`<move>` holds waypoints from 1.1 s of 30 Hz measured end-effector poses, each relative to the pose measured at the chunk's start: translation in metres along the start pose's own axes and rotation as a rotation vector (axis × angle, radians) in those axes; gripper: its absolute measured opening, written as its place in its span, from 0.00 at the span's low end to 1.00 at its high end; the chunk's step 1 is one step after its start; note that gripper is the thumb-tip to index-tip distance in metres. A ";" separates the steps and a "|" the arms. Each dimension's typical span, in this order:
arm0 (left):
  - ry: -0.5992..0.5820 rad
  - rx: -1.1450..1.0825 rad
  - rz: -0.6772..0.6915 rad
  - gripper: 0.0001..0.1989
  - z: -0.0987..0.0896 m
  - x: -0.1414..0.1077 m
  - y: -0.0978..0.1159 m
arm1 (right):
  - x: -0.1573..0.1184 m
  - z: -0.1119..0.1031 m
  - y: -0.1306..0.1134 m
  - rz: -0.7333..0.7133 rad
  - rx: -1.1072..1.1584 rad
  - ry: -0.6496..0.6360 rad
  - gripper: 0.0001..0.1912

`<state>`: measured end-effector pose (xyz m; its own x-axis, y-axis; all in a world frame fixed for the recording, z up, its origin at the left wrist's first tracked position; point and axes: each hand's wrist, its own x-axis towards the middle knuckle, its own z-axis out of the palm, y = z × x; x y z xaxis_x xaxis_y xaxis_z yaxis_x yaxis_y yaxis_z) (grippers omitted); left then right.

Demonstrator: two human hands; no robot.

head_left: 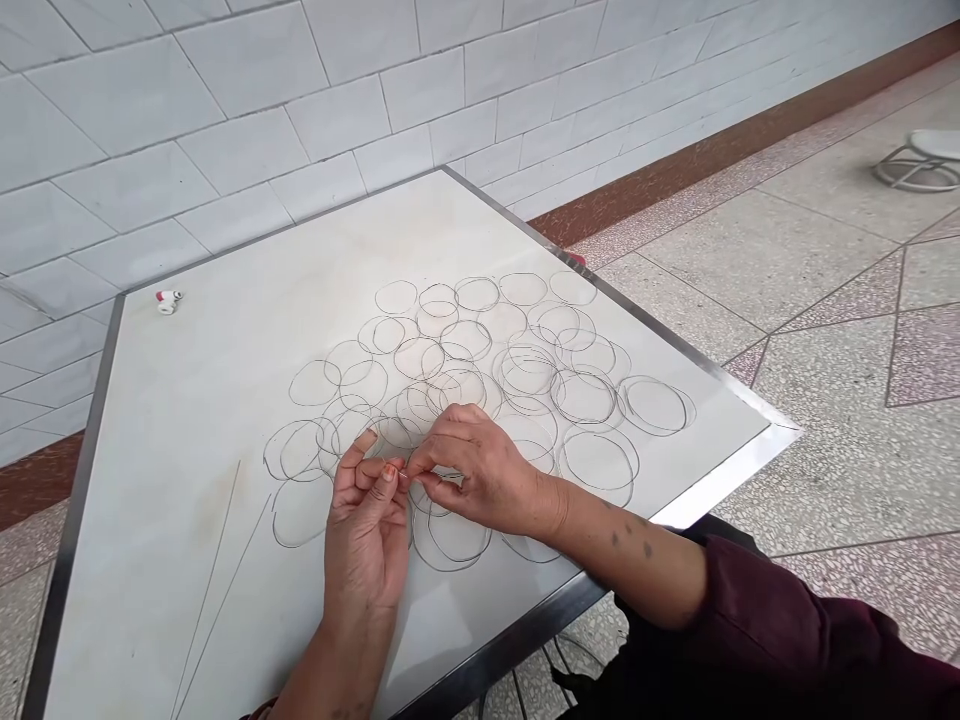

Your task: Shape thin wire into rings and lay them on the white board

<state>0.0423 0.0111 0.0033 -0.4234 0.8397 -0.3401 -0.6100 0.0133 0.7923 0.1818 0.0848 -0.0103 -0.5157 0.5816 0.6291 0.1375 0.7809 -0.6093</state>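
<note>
Many thin wire rings point(586, 397) lie overlapping on a white table point(225, 370). My left hand point(371, 520), palm up near the front of the table, pinches a thin wire between thumb and fingers. From the right, my right hand point(476, 465) reaches in and pinches the same wire close beside the left fingertips. Only a short bit of that wire shows between the two hands. Two straight wires point(223, 595) lie to the left of my left hand.
A small white and red item point(168, 301) sits at the table's back left corner. Behind the table rises a tiled wall point(247, 110). A metal edge point(637, 300) runs round the table. On the floor at far right stands a stool point(919, 162).
</note>
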 end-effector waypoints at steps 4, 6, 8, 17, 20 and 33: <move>0.019 -0.034 -0.003 0.22 0.001 -0.002 -0.001 | -0.001 0.003 -0.002 0.015 -0.008 0.026 0.05; 0.031 -0.040 0.006 0.22 0.001 -0.002 -0.002 | -0.001 0.006 -0.004 0.013 -0.020 0.041 0.06; 0.049 -0.034 0.017 0.22 0.001 -0.002 -0.003 | -0.002 0.008 -0.005 0.012 -0.047 0.054 0.06; 0.074 -0.038 0.049 0.23 0.000 0.001 -0.005 | -0.004 0.013 -0.004 0.018 -0.106 0.055 0.04; 0.068 -0.028 0.050 0.24 0.000 0.001 -0.005 | -0.004 0.013 -0.004 0.038 -0.094 0.069 0.05; 0.081 0.072 0.106 0.25 -0.001 0.002 -0.004 | 0.003 0.012 -0.004 -0.018 -0.134 0.113 0.06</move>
<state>0.0432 0.0123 -0.0009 -0.5375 0.7917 -0.2904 -0.5108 -0.0317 0.8591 0.1700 0.0806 -0.0119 -0.4221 0.5829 0.6943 0.2446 0.8107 -0.5319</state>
